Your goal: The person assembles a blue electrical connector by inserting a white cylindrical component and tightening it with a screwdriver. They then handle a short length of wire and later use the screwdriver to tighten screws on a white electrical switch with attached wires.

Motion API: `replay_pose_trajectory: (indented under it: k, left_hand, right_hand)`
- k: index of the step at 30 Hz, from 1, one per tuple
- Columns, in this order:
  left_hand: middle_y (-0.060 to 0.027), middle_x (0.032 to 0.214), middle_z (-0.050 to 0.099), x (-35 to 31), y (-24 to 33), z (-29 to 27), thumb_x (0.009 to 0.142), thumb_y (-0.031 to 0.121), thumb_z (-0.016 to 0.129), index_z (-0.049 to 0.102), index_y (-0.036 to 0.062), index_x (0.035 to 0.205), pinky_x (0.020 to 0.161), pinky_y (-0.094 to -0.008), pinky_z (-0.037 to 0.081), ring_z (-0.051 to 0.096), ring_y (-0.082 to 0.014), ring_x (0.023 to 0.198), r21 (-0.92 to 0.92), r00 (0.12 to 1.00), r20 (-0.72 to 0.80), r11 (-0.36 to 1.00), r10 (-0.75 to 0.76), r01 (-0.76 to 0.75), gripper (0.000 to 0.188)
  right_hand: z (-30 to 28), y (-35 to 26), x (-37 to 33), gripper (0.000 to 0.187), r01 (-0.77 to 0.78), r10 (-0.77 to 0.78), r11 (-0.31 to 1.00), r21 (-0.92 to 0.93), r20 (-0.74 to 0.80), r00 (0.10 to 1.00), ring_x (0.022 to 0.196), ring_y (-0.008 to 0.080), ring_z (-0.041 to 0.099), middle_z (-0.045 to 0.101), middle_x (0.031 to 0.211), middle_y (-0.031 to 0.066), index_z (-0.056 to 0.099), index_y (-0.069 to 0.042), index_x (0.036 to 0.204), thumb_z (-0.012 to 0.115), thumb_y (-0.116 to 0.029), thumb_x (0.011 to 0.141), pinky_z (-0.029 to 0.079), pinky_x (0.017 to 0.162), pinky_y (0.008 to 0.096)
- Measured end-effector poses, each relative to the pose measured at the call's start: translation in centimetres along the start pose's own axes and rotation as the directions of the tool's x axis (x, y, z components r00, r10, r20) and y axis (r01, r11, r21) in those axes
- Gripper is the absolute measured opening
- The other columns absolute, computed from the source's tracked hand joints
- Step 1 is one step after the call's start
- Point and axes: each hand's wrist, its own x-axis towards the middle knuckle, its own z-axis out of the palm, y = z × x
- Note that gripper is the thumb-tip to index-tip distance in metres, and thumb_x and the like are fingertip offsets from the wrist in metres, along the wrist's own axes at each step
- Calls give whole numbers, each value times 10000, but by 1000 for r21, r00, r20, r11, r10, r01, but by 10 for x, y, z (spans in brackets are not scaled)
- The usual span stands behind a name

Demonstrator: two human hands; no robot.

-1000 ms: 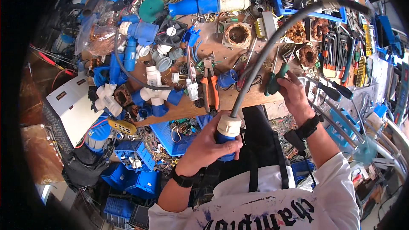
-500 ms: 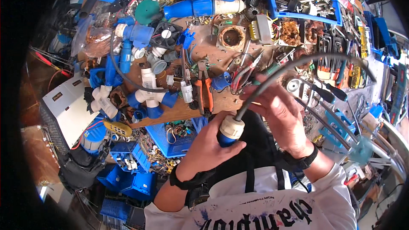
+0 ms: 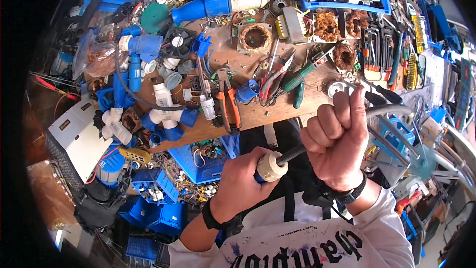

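My left hand [image 3: 240, 183] is wrapped round an industrial plug [image 3: 270, 167] with a cream collar and a blue body. Most of the blue part is hidden by the fingers and palm. Out of the collar runs a thick dark cable [image 3: 293, 154], slanting up to the right. My right hand [image 3: 337, 141] is closed on this cable, its fingers curled and knuckles raised. Past that hand the cable's free length bends away to the right. Both hands are held over my lap, in front of the workbench edge.
The wooden bench [image 3: 277, 106] carries orange-handled pliers [image 3: 229, 106], a green-handled screwdriver [image 3: 297, 80], a large blue connector [image 3: 213, 5] and a white-and-blue splitter [image 3: 171, 116]. Behind lies a blue tray [image 3: 342, 6] of metal parts. Below the edge, a blue crate [image 3: 198, 166] holds wires.
My right hand, fingers spread beside the cable before, has closed on it. The cable's arch has dropped lower to the right. The plug has tipped rightward in my left hand.
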Motion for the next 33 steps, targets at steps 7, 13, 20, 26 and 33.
replay_pose_trajectory:
  k: [7, 13, 20, 26, 33]
  left_hand:
    - [-131, 717, 638, -8, -7, 3, 722, 205, 785, 601, 39, 894, 574, -347, 498, 642, -297, 644, 32, 1000, 4, 999, 26, -27, 301]
    - [-124, 696, 624, -9, -9, 8, 721, 199, 783, 592, 45, 892, 555, -349, 488, 632, -295, 624, 10, 998, -5, 998, 64, -64, 299]
    - [-124, 695, 618, -11, -9, 11, 721, 193, 781, 585, 51, 896, 558, -351, 486, 624, -304, 621, 19, 998, 3, 998, 57, -57, 299]
    - [-143, 706, 624, -7, 4, 4, 719, 189, 779, 596, 51, 894, 579, -352, 496, 632, -320, 642, 17, 998, 65, 1000, 13, -14, 289]
    - [-128, 755, 656, -55, -47, -11, 716, 167, 785, 603, 48, 894, 621, -337, 521, 669, -289, 697, 105, 966, -40, 961, -254, 257, 281]
  right_hand:
    - [-5, 7, -7, 480, -20, 21, 999, -29, 25, 999, 397, 81, 123, 165, 493, -53, 255, -168, 634, 275, -470, 1007, 146, 379, 251]
    - [-6, 6, -7, 482, -40, 42, 997, -60, 33, 999, 388, 82, 113, 154, 478, -56, 252, -170, 636, 272, -480, 1004, 143, 370, 251]
    - [-5, 3, -11, 498, -73, 72, 994, -76, -18, 997, 408, 79, 120, 179, 477, -52, 262, -172, 617, 330, -500, 986, 130, 394, 255]
    - [-5, -9, -5, 470, -30, 32, 999, -36, 52, 998, 380, 78, 98, 125, 475, -70, 289, -182, 634, 307, -477, 998, 112, 362, 255]
    - [-2, -141, 1, 392, 325, -281, 945, -34, 424, 861, 443, 80, 162, 223, 558, -45, 315, -131, 667, 325, -290, 1024, 191, 410, 251]
